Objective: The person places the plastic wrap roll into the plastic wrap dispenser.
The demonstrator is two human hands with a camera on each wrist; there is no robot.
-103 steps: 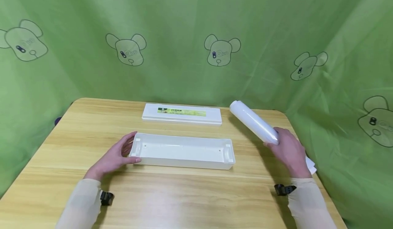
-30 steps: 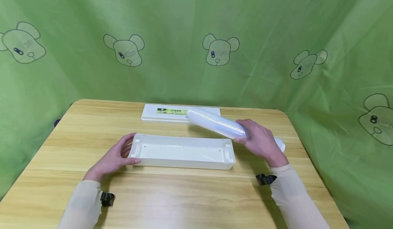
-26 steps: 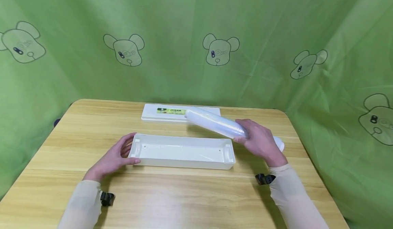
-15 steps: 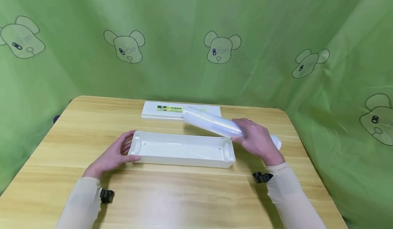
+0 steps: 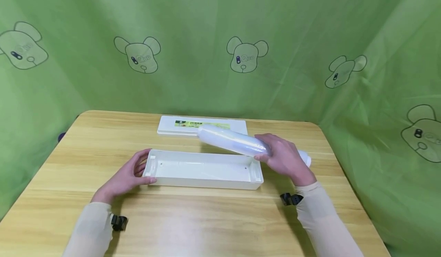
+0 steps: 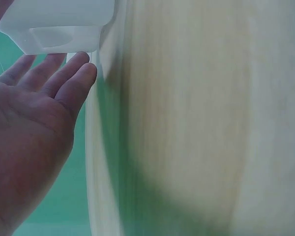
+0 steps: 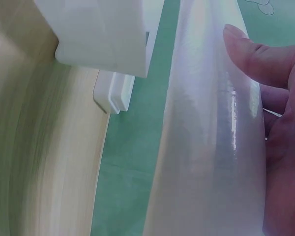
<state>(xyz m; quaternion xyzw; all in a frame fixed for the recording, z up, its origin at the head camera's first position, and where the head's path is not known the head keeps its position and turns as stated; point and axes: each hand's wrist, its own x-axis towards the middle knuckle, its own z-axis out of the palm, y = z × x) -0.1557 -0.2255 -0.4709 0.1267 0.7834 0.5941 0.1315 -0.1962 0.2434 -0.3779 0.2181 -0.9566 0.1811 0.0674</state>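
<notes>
In the head view my right hand (image 5: 283,155) grips a roll of cling film (image 5: 234,140) around its right part. The roll slants above the back right rim of a long white open-topped box (image 5: 206,183). In the right wrist view, the thumb lies along the shiny film roll (image 7: 211,123), with the box's end (image 7: 96,39) to its left. My left hand (image 5: 127,175) holds the box's left end, thumb at the front wall and fingers at the far corner. The left wrist view shows those fingers (image 6: 71,73) against the box's end wall (image 6: 64,38).
A flat white lid (image 5: 167,126) with a green and yellow label lies behind the box, partly covered by the roll. Everything is on a wooden table (image 5: 193,222). A green curtain (image 5: 196,84) with bear-head drawings hangs along the back and sides.
My right hand has carried the cling film roll left from the table's right side to above the box's back right rim, and lowered it slightly. The left hand and box stay put.
</notes>
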